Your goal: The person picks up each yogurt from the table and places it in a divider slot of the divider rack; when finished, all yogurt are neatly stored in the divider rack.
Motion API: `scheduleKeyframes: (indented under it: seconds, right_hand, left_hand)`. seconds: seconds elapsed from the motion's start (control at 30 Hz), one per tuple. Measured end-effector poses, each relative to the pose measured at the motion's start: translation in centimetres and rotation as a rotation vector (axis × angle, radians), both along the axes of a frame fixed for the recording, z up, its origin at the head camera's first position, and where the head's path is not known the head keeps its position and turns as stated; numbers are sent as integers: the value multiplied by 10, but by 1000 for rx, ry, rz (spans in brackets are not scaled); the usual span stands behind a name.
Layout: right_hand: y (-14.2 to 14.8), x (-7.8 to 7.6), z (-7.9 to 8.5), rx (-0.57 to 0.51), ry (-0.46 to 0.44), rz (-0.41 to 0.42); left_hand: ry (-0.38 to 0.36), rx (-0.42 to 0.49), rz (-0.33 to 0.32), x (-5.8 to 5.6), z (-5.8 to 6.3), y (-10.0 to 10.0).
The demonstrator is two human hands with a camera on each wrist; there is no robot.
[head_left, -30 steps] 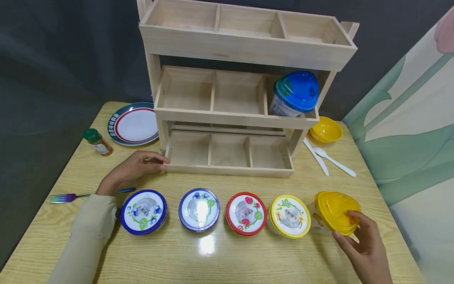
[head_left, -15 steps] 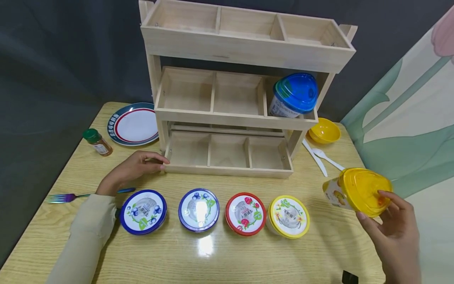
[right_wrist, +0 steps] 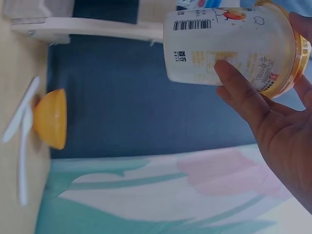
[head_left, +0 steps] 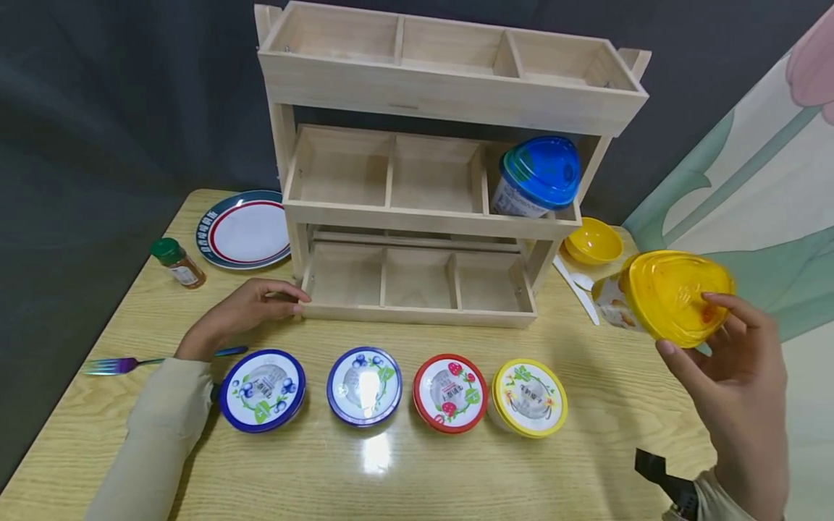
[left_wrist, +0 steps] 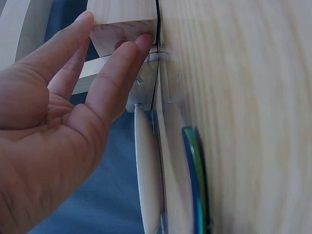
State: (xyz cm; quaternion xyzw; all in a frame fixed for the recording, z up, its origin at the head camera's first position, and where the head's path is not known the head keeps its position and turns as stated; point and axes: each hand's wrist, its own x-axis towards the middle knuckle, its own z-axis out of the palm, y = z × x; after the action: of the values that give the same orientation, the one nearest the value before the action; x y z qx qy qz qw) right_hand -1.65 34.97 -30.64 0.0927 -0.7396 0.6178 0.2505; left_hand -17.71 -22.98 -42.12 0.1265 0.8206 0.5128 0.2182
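Observation:
My right hand point(head_left: 736, 362) grips a yellow-lidded yogurt tub point(head_left: 680, 297) and holds it tilted above the table's right side. In the right wrist view the tub's white printed wall point(right_wrist: 209, 46) shows, with fingers point(right_wrist: 243, 90) against it. My left hand point(head_left: 250, 307) touches the left end of the lowest tier of a wooden rack point(head_left: 417, 315), its fingers extended. The left wrist view shows those fingers point(left_wrist: 114, 80) at the wooden corner point(left_wrist: 124, 31). A blue-lidded tub point(head_left: 544, 174) leans in the rack's middle tier, right compartment.
A row of round tubs lies in front: two blue-rimmed point(head_left: 263, 391) point(head_left: 365, 386), one red-rimmed point(head_left: 449, 393), one yellow-rimmed point(head_left: 530, 398). At left are a plate point(head_left: 247, 231), a spice jar point(head_left: 179, 263) and a fork point(head_left: 124, 365). A yellow bowl point(head_left: 593, 242) and white knife point(head_left: 580, 293) lie right.
My right hand has lifted the yellow-lidded tub off the table, moving it right and then farther back toward the bowl. The left hand stays at the rack.

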Motion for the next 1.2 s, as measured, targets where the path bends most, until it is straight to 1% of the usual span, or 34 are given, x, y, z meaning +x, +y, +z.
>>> scheduleKeyframes:
  seconds: [0.1,0.17,0.23,0.33,0.43,0.53,0.63,0.8,0.87,0.97,1.2]
  right_hand:
    - [-5,-8,13,18,26,33]
    - [-9,-14,19,-22,68,89]
    - [-11,-20,24,-52,90,116]
    - [-16,-28,29,-79,119,141]
    - [-23,-35,38,-71,126,143]
    - [-32,-44,47,-73,149,178]
    - [-41,-51,55,-76,170,200]
    - [-54,-62,63,-120,195,247]
    - [-59,-66,66,-136,199,272]
    - [-64,-70,70,-132,207,293]
    - [-74,-74,80,-125,230,298]
  left_hand:
    - [4,-1,0,0,0,1]
    - [2,0,4,1,0,2]
    - [4,-1,6,1,0,2]
    - [13,-3,5,1,0,2]
    - [33,2,4,1,0,1]
    - [46,7,8,1,1,-1]
    - [43,11,10,2,1,-1]
    - [32,13,2,2,1,1]
    - [30,12,4,3,1,1]
    - [34,12,2,3,1,1]
    - [28,21,5,3,2,3]
